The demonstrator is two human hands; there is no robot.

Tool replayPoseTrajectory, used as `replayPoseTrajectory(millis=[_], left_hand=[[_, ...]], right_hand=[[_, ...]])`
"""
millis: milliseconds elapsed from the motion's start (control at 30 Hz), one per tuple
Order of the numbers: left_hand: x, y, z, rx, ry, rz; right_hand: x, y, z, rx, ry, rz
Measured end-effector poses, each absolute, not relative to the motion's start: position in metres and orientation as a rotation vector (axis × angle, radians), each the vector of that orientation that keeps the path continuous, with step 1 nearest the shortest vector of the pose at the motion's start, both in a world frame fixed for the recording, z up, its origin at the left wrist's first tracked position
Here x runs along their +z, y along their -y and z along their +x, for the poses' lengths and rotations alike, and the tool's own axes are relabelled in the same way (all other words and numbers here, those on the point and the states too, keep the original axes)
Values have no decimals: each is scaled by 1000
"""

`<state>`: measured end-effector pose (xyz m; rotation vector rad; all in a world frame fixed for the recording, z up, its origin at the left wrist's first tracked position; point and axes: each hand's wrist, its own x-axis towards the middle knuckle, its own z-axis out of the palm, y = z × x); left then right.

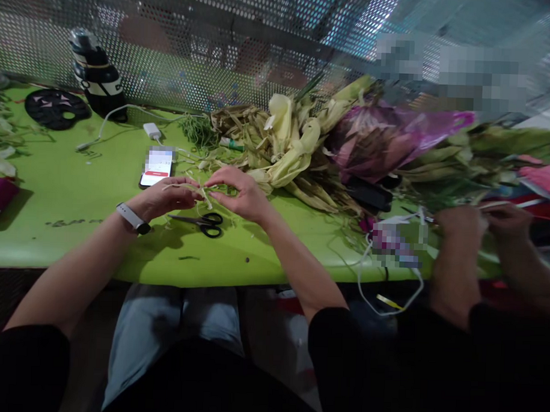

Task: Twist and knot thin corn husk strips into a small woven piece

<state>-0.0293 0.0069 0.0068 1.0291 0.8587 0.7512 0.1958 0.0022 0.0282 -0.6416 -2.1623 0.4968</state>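
Observation:
Close together over the green table (77, 181), my left hand (175, 195) and my right hand (239, 196) both pinch a thin pale strip of corn husk (207, 197). Its end hangs down between my fingertips. Black-handled scissors (203, 221) lie on the table just below my hands. Behind my left hand, a phone (157, 167) with a lit screen rests face up. A large heap of dry corn husks (299, 150) lies beyond my right hand, with small scraps scattered near it.
At the back left stand a dark bottle (99, 79) and a black mask-shaped item (57, 108), near a white charger (152, 131) and cable. A pink plastic bag (376, 137) sits among the husks. To my right, a co-worker's hands (459, 224) work. Perforated metal mesh (181, 58) rises behind.

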Motion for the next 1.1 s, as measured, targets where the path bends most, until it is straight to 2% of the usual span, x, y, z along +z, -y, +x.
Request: replayPoseTrajectory(millis=[167, 500, 867, 1100], left_hand=[[2, -9, -28, 665, -875, 1071], [-4, -8, -25, 529, -937, 1016], [2, -9, -26, 585, -909, 925], [0, -10, -26, 587, -947, 923]], right_hand=[[12, -5, 206, 331, 2272, -594], [-13, -4, 204, 229, 2364, -512], [-18, -1, 202, 108, 2312, -602], [-16, 0, 201, 207, 2269, -571]])
